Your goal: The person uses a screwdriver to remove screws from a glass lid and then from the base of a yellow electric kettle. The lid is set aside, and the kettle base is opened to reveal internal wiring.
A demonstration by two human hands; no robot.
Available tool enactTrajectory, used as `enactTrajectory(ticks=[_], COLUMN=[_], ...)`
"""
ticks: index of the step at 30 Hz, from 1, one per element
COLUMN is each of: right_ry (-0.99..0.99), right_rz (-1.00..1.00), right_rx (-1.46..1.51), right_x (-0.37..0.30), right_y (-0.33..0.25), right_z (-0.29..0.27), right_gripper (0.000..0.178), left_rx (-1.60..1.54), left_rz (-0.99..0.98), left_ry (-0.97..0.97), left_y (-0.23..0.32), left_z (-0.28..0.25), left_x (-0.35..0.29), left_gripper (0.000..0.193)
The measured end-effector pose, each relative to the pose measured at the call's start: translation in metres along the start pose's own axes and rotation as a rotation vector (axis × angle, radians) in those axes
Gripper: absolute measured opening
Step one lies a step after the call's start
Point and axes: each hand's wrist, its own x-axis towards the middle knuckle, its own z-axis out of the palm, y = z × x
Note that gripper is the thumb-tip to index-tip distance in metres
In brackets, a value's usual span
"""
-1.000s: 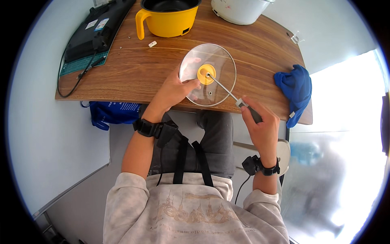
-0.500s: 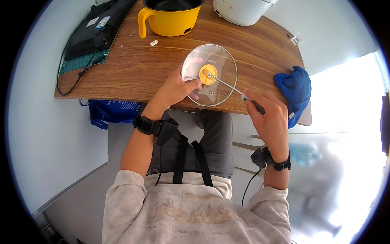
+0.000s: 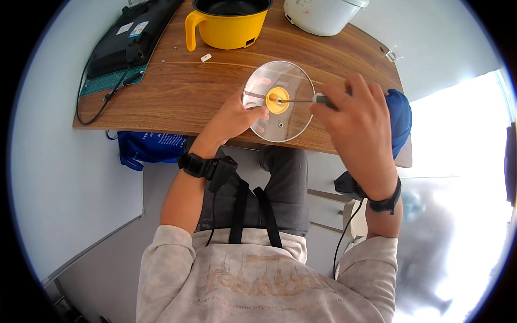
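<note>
A round glass lid (image 3: 293,121) with a pale rim is held tilted over the table's near edge. My left hand (image 3: 237,117) grips its left side, thumb on the near face and fingers showing through the glass behind. A yellow disc-shaped knob piece (image 3: 284,109) sits at the lid's middle. In my right hand (image 3: 358,129) is a screwdriver (image 3: 299,100) with a grey and dark handle; its metal shaft runs leftward and the tip meets the centre of the yellow piece. A small vent hole shows lower on the glass.
Beyond the lid stand a yellow pot (image 3: 229,32) with a handle and a white appliance (image 3: 318,19). A small white piece (image 3: 205,57) lies on the wooden table (image 3: 177,91). At left are a black monitor-like device (image 3: 116,48) and green mat (image 3: 102,85); blue cloth (image 3: 399,121) lies right.
My right hand has risen and turned, so the screwdriver now lies nearly level instead of slanting down to the right. The left hand and the lid have hardly moved.
</note>
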Motion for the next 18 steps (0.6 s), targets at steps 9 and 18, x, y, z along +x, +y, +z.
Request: enactTrajectory(ticks=[9, 18], right_ry=[0.019, -0.116], right_rz=[0.020, 1.033], right_rx=[-0.045, 1.008], right_x=[-0.017, -0.095], right_y=[0.003, 0.002], right_z=[0.005, 0.048], right_gripper=[0.028, 0.019], left_rx=[-0.010, -0.022], left_rz=[-0.020, -0.024], left_ry=[0.014, -0.013], left_y=[0.005, 0.004], left_z=[0.000, 0.001], left_x=[-0.002, -0.001], left_gripper=[0.061, 0.062])
